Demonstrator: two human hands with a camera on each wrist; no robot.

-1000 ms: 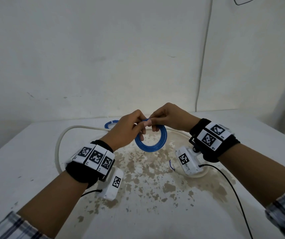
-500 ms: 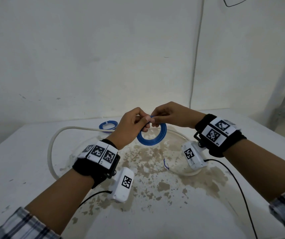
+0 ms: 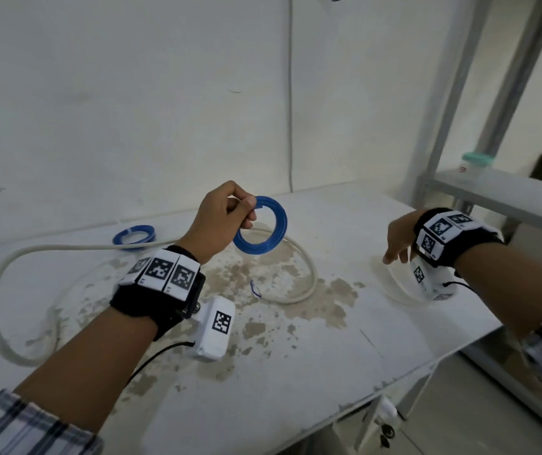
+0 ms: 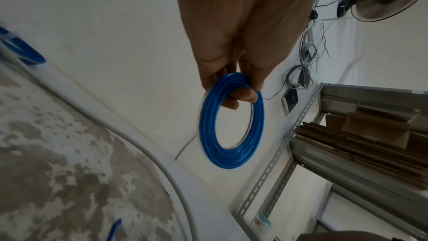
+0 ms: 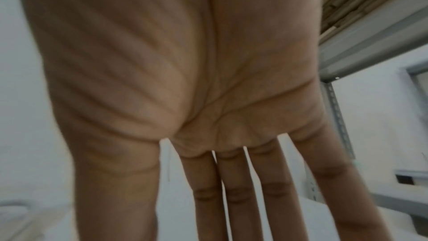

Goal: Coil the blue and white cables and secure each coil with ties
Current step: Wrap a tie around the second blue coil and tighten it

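Note:
My left hand (image 3: 230, 213) holds a small blue cable coil (image 3: 271, 236) (image 4: 231, 157) above the table, pinching its top edge between thumb and fingers (image 4: 241, 96). A second blue coil (image 3: 134, 237) (image 4: 20, 50), bound with a white tie, lies on the table at the back left. The thick white cable (image 3: 49, 249) (image 4: 148, 155) loops loosely across the table. My right hand (image 3: 397, 247) hovers over the table's right side with fingers (image 5: 234, 190) straight and spread, holding nothing. A short blue wire piece (image 3: 255, 288) lies near the table's middle.
The white table (image 3: 295, 372) has brown stains at its centre. A grey metal shelf rack (image 3: 506, 195) stands at the right, with flat cardboard (image 4: 370, 135) on it. A thin white strip (image 3: 397, 290) lies under my right wrist.
My right hand let go of the blue coil and moved right, opening its fingers. My left hand keeps the coil and has lifted it slightly. The head view has swung right.

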